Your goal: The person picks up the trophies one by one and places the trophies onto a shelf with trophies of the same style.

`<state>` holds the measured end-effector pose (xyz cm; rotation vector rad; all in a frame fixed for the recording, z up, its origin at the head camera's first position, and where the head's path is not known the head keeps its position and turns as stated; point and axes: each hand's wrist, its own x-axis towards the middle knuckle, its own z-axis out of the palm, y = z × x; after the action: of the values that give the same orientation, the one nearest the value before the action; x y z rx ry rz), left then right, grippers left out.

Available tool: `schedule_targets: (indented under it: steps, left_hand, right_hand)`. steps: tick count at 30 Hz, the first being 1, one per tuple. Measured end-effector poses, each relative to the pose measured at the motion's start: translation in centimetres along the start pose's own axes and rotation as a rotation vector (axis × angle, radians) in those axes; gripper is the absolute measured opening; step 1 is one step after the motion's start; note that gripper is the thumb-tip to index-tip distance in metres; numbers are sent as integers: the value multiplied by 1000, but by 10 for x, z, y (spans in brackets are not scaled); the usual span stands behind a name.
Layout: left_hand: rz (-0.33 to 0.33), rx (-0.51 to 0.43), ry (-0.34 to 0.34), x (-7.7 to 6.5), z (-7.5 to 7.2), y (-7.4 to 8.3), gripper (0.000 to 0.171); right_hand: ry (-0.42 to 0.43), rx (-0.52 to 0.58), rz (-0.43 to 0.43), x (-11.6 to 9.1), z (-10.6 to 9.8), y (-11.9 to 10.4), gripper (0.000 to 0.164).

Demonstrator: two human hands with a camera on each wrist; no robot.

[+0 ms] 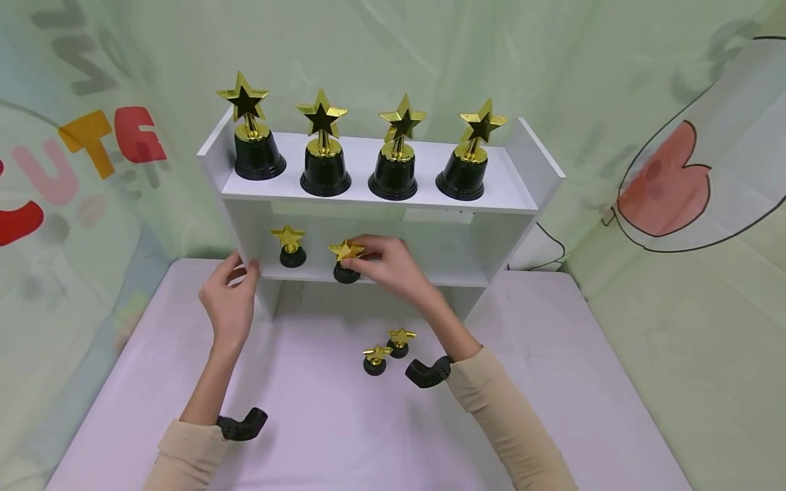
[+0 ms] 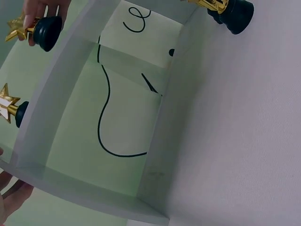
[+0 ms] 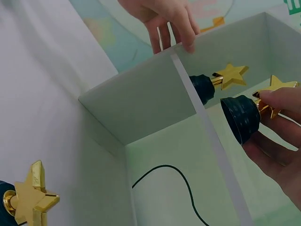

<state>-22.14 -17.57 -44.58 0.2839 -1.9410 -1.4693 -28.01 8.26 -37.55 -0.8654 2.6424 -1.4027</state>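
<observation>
A small gold star trophy point(image 1: 346, 274) with a black base is pinched by the star between the thumb and fingers of my right hand point(image 1: 393, 267). It is at the front edge of the middle board of the white shelf point(image 1: 430, 274); in the right wrist view its base point(image 3: 241, 117) is tilted, underside partly showing. My left hand point(image 1: 230, 300) grips the front edge of the shelf's left side panel, fingers on either side. Between the hands, another small star trophy point(image 1: 292, 256) stands upright on the middle board.
Several larger star trophies point(image 1: 324, 167) stand in a row on the top board. Two small trophies, a nearer one point(image 1: 374, 365) and a farther one point(image 1: 398, 348), stand on the pale tablecloth point(image 1: 325, 423) before the shelf. A printed curtain point(image 1: 381, 41) hangs behind.
</observation>
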Motion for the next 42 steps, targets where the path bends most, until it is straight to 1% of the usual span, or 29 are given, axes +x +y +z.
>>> schedule_targets:
  steps: [5,8,12,16,21,27,30,38,42]
  left_hand:
    - [4,-27,-8,-1,-1,-2,30]
    - [5,-36,-18,-2,-2,-1,30]
    - [9,-42,-26,-3,-2,0,30]
    - [15,-38,-21,-3,-2,1,30]
    - [12,-51,-21,-3,-1,1,29]
    - [11,-59,-26,-4,-1,1,28]
    - [17,-54,-24,-3,-2,1,28]
    - [27,-49,-24,-3,-2,1,28]
    - [27,-44,-22,-2,-3,0,29]
  right_hand:
    - [-17,1,9,11,4,1,32]
    - [-13,4,29,16,6,1,33]
    - [-8,2,58,21,8,2,34]
    - [-1,6,56,24,9,3,35]
    - [13,14,48,25,13,7,35]
    - [52,2,61,27,18,14,36]
    - [56,9,67,28,19,14,36]
    - [50,74,103,26,19,15,42]
    - [64,96,86,24,18,15,41]
